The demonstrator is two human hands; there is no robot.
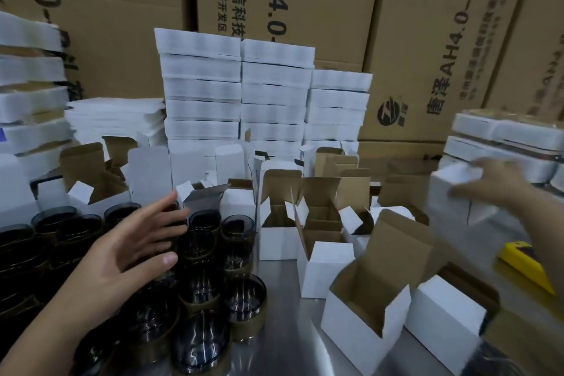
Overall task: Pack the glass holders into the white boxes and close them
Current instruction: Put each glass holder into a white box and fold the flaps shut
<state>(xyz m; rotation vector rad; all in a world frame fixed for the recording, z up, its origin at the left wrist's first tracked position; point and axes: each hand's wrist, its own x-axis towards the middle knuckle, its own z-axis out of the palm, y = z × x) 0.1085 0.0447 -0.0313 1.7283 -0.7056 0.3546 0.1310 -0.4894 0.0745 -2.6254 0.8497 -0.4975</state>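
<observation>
Several dark glass holders [198, 253] with gold bases stand packed together at the lower left of the steel table. My left hand [134, 249] hovers over them with fingers straight and spread, holding nothing. Several white boxes with brown insides stand open in the middle, one nearest me [363, 323] with its lid up. At the right, my right hand [491, 183] is blurred; its fingers curl over the top of a closed white box [451, 192] sitting on a pile of closed boxes.
Stacks of flat white box blanks [238, 91] rise behind the open boxes and at the far left. Large brown cartons [412, 40] form the back wall. A yellow object [525, 265] lies at the right edge. Bare steel table [280, 299] shows between glasses and boxes.
</observation>
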